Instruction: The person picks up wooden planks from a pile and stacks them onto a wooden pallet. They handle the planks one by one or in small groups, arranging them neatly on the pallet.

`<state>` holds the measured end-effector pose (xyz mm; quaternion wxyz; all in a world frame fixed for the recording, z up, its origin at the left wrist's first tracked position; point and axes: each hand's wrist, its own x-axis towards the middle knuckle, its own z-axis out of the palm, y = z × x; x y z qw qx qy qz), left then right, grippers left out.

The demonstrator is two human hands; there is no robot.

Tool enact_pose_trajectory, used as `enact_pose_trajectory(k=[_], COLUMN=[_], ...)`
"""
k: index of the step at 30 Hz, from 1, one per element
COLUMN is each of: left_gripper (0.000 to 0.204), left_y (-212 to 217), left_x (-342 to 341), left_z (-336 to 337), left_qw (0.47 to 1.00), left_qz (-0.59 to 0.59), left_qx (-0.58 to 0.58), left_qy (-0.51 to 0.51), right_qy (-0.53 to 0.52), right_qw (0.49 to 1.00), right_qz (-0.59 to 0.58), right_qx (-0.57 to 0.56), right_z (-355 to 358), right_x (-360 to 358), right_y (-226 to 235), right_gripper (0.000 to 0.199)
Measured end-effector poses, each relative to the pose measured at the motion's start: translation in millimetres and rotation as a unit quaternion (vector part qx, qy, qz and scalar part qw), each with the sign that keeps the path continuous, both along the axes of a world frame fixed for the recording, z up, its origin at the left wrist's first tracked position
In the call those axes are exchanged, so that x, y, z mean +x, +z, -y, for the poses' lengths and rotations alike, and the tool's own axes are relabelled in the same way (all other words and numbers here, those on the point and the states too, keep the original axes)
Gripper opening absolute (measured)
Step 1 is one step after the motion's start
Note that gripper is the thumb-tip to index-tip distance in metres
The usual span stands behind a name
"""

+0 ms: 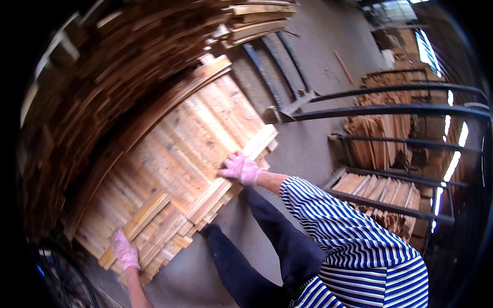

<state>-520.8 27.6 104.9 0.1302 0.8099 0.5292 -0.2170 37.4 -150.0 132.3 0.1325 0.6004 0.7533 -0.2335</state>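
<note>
A waist-high stack of pale wooden boards (177,141) lies before me, its boards side by side. A loose wooden slat (149,215) rests on top near the left end. My left hand (125,250), in a pink glove, is closed over the lower part of that slat. My right hand (240,168), also in a pink glove, lies on the stack's near side with its fingers spread over the boards. Beneath it runs a strip of slats along the near edge (208,199). The undersides of both hands are hidden.
A tall pile of stacked wood (123,66) rises behind the boards. Black metal rails (390,110) stand at the right, with bundled wood (377,192) among them. A spoked wheel (64,277) is at the lower left. A thin stick (343,66) lies on the concrete floor.
</note>
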Motion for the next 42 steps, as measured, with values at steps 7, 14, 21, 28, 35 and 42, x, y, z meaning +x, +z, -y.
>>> enact_pose_trajectory(k=[7, 14, 21, 28, 35, 42], left_gripper=[0.075, 0.095, 0.098, 0.079, 0.101, 0.11], left_y=[74.1, 56.8, 47.5, 124.6, 28.8, -81.5], left_x=[29.8, -41.3, 99.4, 465.3, 828.6, 965.9], left_z=[-25.4, 41.4, 30.3, 2.8, -167.2, -303.9], left_qw=[0.997, 0.971, 0.825, 0.848, 0.869, 0.873], left_qz=[-0.033, 0.04, 0.002, 0.447, 0.443, 0.348], left_qx=[-0.064, -0.012, -0.051, -0.12, -0.183, -0.226], left_qy=[0.037, 0.234, 0.563, 0.257, 0.121, 0.255], right_qy=[0.012, 0.044, 0.035, -0.086, -0.459, -0.69], right_qw=[1.0, 0.996, 0.996, 0.956, 0.788, 0.586], right_qz=[-0.009, -0.048, -0.075, -0.246, -0.409, -0.418], right_qx=[0.028, 0.067, 0.032, -0.134, -0.025, 0.081], right_z=[12.0, 4.2, 6.2, -25.8, -127.1, -214.8], right_x=[5.1, 16.1, 31.4, 57.9, 307.0, 544.0], right_y=[-7.6, -14.4, -23.4, -10.3, -8.9, -109.9], right_gripper=[0.044, 0.039, 0.036, 0.046, 0.06, 0.074])
